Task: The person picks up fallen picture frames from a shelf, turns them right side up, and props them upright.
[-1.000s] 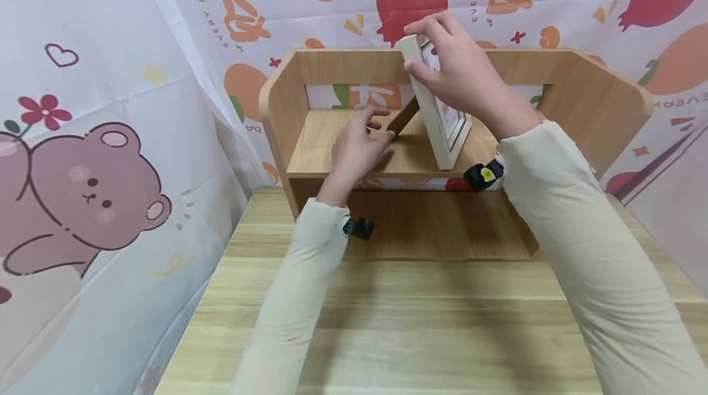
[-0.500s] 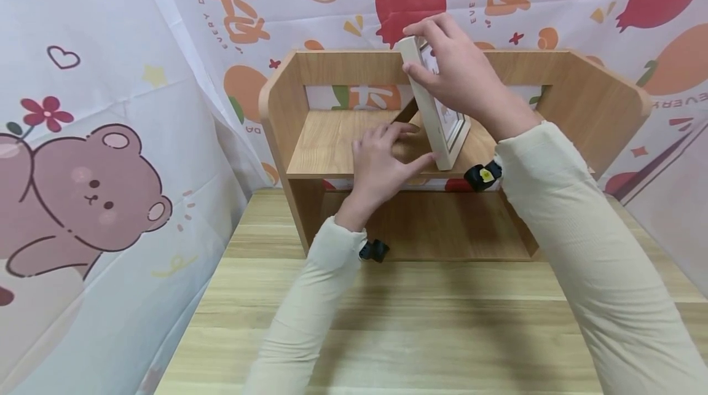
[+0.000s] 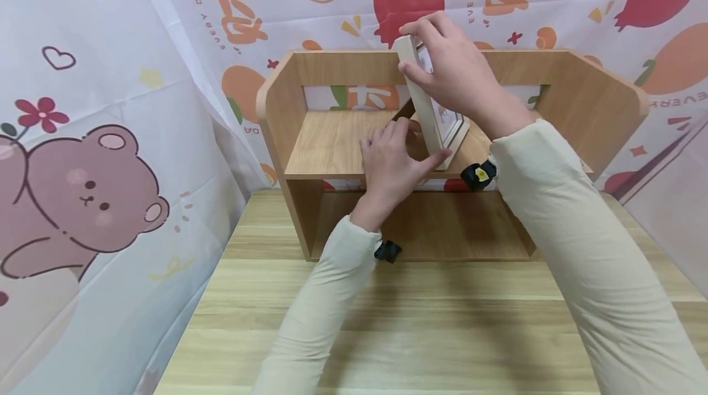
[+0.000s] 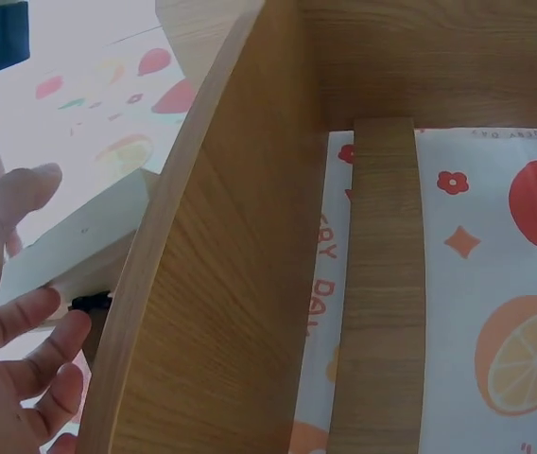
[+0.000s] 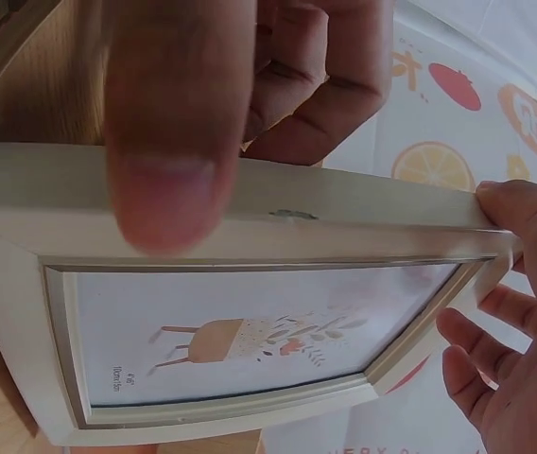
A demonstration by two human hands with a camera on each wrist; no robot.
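Note:
A cream picture frame [image 3: 423, 103] stands tilted on the upper board, its brown back leg [image 3: 406, 110] propped out behind. My right hand [image 3: 456, 69] grips its top corner, thumb on the side edge and fingers over the top. Lower down, my left hand [image 3: 394, 161] reaches around the near side edge, thumb before the front and fingers behind. In the left wrist view a gap shows between that thumb [image 4: 27, 194] and the frame [image 4: 84, 236]. The right wrist view shows the printed picture [image 5: 250, 336] of a plant in a legged pot.
The wooden desktop shelf [image 3: 329, 149] has tall side panels [image 3: 600, 97], a back rail and a lower level. It stands on a light wood table [image 3: 420, 333]. Fruit-print cloth [image 3: 354, 8] hangs close behind, and a bear-print curtain [image 3: 110, 186] hangs at the left.
My left hand has moved right and toward the front, away from the back leg to the frame's lower side edge. The right hand and the frame have stayed nearly still.

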